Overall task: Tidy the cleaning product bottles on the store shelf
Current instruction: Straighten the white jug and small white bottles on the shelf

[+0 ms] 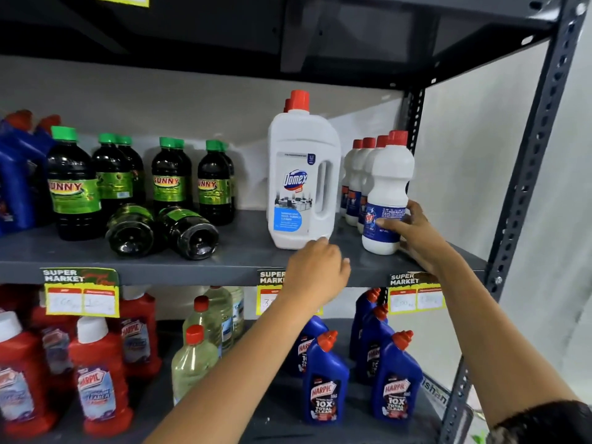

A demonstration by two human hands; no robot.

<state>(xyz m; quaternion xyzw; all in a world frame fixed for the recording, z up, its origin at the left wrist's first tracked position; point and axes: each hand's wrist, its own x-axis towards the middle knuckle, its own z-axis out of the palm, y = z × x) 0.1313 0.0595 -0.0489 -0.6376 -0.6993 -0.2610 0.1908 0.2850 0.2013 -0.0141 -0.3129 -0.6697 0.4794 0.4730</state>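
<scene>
From the head camera, the right hand (408, 227) wraps the lower body of the front small white bottle (386, 200), a red-capped one with a blue label, at the right end of the middle shelf (243, 254). Thumb on the label, fingers behind; the bottle stands upright at the head of a row of matching bottles (358, 181). The left hand (315, 272) hovers loosely curled at the shelf edge, holding nothing, its fingertips just at the base corner of the large Domex jug (302, 184).

To do this step well, I judge the small bottle should be turned label-forward and slid straight back into line with its row, kept low so it does not tip. The left hand could steady the jug, which stands close beside.

Further left, two Sunny bottles (161, 230) lie on their sides in front of upright ones (192, 177); these look like the remaining untidy spot. The steel upright post (528, 193) crowds the right wrist. On the shelf below, blue Harpic bottles (362, 376) stand beneath both forearms.
</scene>
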